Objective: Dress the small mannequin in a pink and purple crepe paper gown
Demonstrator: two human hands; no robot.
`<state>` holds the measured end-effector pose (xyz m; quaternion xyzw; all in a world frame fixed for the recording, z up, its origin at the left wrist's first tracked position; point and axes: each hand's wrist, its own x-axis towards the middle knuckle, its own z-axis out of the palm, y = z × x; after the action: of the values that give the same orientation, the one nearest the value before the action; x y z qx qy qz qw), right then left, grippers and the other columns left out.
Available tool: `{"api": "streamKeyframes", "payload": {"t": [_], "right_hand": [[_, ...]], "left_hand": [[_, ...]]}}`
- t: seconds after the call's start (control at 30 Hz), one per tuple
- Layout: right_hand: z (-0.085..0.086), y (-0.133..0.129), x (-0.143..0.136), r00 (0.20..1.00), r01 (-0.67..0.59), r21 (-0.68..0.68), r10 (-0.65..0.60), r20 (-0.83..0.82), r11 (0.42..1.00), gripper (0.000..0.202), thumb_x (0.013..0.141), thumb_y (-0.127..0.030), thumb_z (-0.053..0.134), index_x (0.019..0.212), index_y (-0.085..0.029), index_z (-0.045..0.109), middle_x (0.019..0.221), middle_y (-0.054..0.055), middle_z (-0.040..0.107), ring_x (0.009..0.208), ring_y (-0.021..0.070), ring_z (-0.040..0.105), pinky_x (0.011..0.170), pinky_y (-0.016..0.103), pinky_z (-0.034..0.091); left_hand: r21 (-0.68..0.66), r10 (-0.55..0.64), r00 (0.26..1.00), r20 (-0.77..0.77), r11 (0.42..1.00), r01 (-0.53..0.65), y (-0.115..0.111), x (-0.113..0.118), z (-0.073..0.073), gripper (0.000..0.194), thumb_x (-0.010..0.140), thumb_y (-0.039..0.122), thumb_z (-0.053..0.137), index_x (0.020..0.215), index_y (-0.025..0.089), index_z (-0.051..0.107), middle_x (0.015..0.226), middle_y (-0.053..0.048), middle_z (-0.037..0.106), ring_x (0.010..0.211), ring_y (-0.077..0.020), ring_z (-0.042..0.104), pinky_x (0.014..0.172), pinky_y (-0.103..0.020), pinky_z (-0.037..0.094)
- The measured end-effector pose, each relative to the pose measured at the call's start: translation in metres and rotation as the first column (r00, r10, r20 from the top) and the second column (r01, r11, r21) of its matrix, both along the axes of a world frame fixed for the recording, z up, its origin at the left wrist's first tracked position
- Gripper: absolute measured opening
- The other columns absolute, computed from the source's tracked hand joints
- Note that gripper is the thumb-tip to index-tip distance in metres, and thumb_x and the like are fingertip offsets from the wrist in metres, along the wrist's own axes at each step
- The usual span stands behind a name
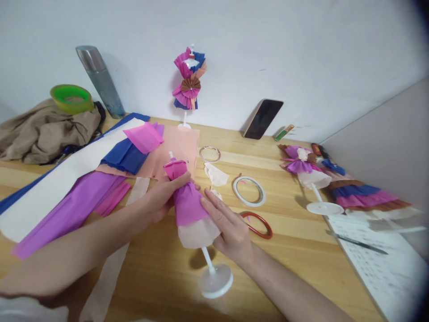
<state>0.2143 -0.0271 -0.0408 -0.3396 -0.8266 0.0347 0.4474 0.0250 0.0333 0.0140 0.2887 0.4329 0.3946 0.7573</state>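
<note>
A small doll mannequin on a white stand (pixel 215 281) leans back over the table, dressed in a purple crepe-paper layer (pixel 189 208) above a white paper skirt (pixel 197 233). A magenta band wraps its top. My left hand (pixel 166 192) is closed around the mannequin's upper body, thumb across the magenta paper. Against the right side of the skirt lies my right hand (pixel 228 219), fingers stretched out along the paper. Beyond the hands are a white paper scrap (pixel 216 174), a roll of white tape (pixel 235 190) and red-handled scissors (pixel 268 230).
Crepe-paper sheets, including a white strip (pixel 67 179), cover the left side. A dressed mannequin (pixel 190 85) stands at the wall, near a phone (pixel 263 120). Another mannequin (pixel 323 208) and a written sheet (pixel 382 268) are at right. A bottle (pixel 102 82) stands back left.
</note>
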Motion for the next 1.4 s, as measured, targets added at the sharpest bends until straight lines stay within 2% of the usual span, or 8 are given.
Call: {"api": "streamKeyframes", "payload": {"t": [0.27, 0.47, 0.73, 0.87, 0.97, 1.1, 1.23, 1.4], "right_hand": [[-0.003, -0.001, 0.004, 0.994, 0.002, -0.078, -0.01, -0.104, 0.997, 0.068, 0.085, 0.002, 0.045, 0.147, -0.027, 0.04, 0.144, 0.009, 0.05, 0.122, 0.0248, 0.059, 0.096, 0.042, 0.057], [0.0, 0.003, -0.004, 1.0, -0.005, -0.003, 0.005, 0.014, 1.0, 0.076, 0.082, -0.007, 0.057, 0.151, -0.023, 0.031, 0.153, 0.014, 0.035, 0.13, 0.0296, 0.051, 0.098, 0.045, 0.055], [-0.002, 0.002, 0.003, 0.995, -0.017, 0.021, 0.019, -0.099, 1.0, 0.064, 0.081, -0.001, 0.053, 0.142, -0.02, 0.047, 0.118, 0.014, 0.07, 0.105, 0.0241, 0.069, 0.082, 0.037, 0.062], [0.001, -0.006, 0.01, 0.976, -0.044, -0.157, 0.009, -0.217, 0.987, 0.055, 0.077, -0.01, 0.053, 0.131, -0.021, 0.057, 0.106, 0.012, 0.073, 0.091, 0.0248, 0.072, 0.075, 0.039, 0.061], [0.006, -0.007, 0.015, 0.875, -0.199, -0.38, -0.011, -0.485, 0.903, 0.041, 0.085, -0.021, 0.052, 0.124, -0.022, 0.062, 0.106, 0.01, 0.073, 0.092, 0.025, 0.071, 0.079, 0.04, 0.06], [0.021, 0.003, 0.009, 0.692, -0.411, -0.557, -0.151, -0.706, 0.722, 0.036, 0.091, -0.044, 0.051, 0.112, -0.02, 0.069, 0.1, 0.01, 0.074, 0.091, 0.0249, 0.07, 0.078, 0.038, 0.056], [0.041, 0.01, -0.008, 0.762, -0.483, -0.707, -0.151, -0.63, 0.516, 0.041, 0.082, -0.056, 0.063, 0.093, -0.017, 0.07, 0.084, 0.006, 0.069, 0.077, 0.019, 0.063, 0.07, 0.031, 0.05], [0.049, 0.007, -0.016, 0.718, -0.596, -0.743, -0.214, -0.663, 0.303, 0.038, 0.074, -0.053, 0.073, 0.075, -0.017, 0.062, 0.066, -0.002, 0.056, 0.061, 0.0116, 0.051, 0.06, 0.026, 0.041]], "left_hand": [[0.055, 0.026, 0.999, 0.045, 0.998, -0.029, 0.005, -0.004, 0.002, 0.03, 0.067, 0.037, 0.083, 0.079, 0.014, 0.068, 0.075, -0.005, 0.071, 0.07, -0.0162, 0.066, 0.069, -0.026, 0.053], [0.022, -0.007, 0.999, -0.041, 1.0, 0.008, -0.003, 0.001, 0.0, 0.03, 0.068, 0.038, 0.082, 0.08, 0.015, 0.067, 0.079, -0.005, 0.07, 0.07, -0.0157, 0.064, 0.064, -0.025, 0.051], [-0.025, 0.045, 0.999, -0.015, 0.999, -0.045, -0.008, 0.002, 0.004, 0.024, 0.076, 0.037, 0.075, 0.083, 0.015, 0.068, 0.081, -0.007, 0.073, 0.073, -0.0176, 0.068, 0.065, -0.025, 0.052], [-0.039, 0.045, 0.999, 0.012, 0.998, -0.045, -0.002, -0.005, 0.003, 0.03, 0.075, 0.04, 0.075, 0.092, 0.015, 0.068, 0.084, -0.01, 0.074, 0.078, -0.0232, 0.07, 0.071, -0.032, 0.054], [0.007, -0.009, 0.999, 0.042, 1.0, 0.009, 0.0, -0.009, 0.001, 0.039, 0.073, 0.044, 0.077, 0.096, 0.014, 0.069, 0.089, -0.013, 0.074, 0.085, -0.0271, 0.071, 0.074, -0.035, 0.055], [0.098, -0.048, 0.999, -0.022, 0.994, 0.05, -0.003, -0.006, 0.004, 0.046, 0.067, 0.049, 0.08, 0.098, 0.016, 0.072, 0.094, -0.011, 0.075, 0.09, -0.0267, 0.069, 0.073, -0.03, 0.053], [0.198, -0.102, 0.989, -0.103, 0.973, 0.121, -0.011, 0.002, 0.012, 0.043, 0.068, 0.049, 0.08, 0.098, 0.019, 0.074, 0.108, -0.008, 0.073, 0.106, -0.027, 0.065, 0.083, -0.03, 0.051], [0.194, -0.156, 0.984, -0.081, 0.966, 0.169, -0.015, 0.008, 0.019, 0.037, 0.068, 0.047, 0.081, 0.091, 0.019, 0.074, 0.098, -0.006, 0.075, 0.102, -0.0267, 0.067, 0.082, -0.031, 0.051]]}}
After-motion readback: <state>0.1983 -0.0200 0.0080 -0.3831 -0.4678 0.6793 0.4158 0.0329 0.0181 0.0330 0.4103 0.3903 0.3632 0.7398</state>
